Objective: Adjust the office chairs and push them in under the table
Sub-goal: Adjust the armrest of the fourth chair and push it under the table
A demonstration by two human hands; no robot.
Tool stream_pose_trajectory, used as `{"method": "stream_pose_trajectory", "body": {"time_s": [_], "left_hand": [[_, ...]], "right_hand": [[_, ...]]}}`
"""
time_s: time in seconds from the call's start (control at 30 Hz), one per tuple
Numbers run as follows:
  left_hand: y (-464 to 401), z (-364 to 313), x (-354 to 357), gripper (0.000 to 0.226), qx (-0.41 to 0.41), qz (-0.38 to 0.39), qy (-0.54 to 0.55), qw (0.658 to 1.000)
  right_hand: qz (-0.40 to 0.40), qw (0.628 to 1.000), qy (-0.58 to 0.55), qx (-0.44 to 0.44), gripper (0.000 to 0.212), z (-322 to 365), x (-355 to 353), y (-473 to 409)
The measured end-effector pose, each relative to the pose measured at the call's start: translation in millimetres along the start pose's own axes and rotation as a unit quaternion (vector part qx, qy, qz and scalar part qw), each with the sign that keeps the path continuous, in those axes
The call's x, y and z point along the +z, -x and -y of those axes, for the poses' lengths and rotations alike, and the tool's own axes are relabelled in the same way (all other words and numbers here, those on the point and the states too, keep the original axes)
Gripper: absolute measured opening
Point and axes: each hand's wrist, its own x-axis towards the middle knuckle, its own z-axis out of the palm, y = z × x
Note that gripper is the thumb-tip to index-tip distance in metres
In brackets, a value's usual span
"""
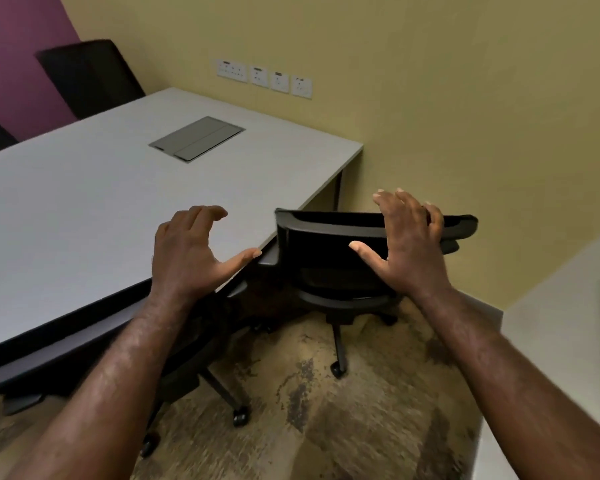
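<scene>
The right hand [407,247] is hovering with spread, released fingers over the curved black plastic backrest of the office chair [329,258], which is standing at the smooth grey tabletop [84,202] corner. The left hand [187,251] is loosely open, grasping nothing.

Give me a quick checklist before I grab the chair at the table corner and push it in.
1. Right hand at the office chair: ok, fingers spread over the top edge of the backrest, though whether they touch it cannot be told.
2. Left hand on the chair: not ok, it hovers over the table edge, holding nothing.
3. Chair lined up with the table: not ok, it stands at the corner, angled, seat outside the tabletop.
4. Carpet free around the casters: ok, nothing lies there.
5. Neighbouring chair out of the way: cannot tell, its base sits close to the left.
6. Room under the table: cannot tell, hidden.
</scene>
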Motion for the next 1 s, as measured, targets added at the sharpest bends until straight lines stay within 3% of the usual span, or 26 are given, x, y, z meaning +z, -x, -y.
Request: {"method": "stream_pose_trajectory", "body": {"time_s": [0.33, 1.0], "left_hand": [[-87.8, -108.3, 81.2, 0.072, 0.072, 0.019, 0.063, 0.995], [-276.7, -214.4, 214.4, 0.074, 0.159, 0.054, 0.159, 0.973]], "right_hand": [[-0.037, 0.995, 0.046, 0.075, 0.069, -141.2, -11.8, -26.5], [-0.019, 0.988, 0.084, 0.129, 0.062, -313.3, 44.7, -102.3]]}}
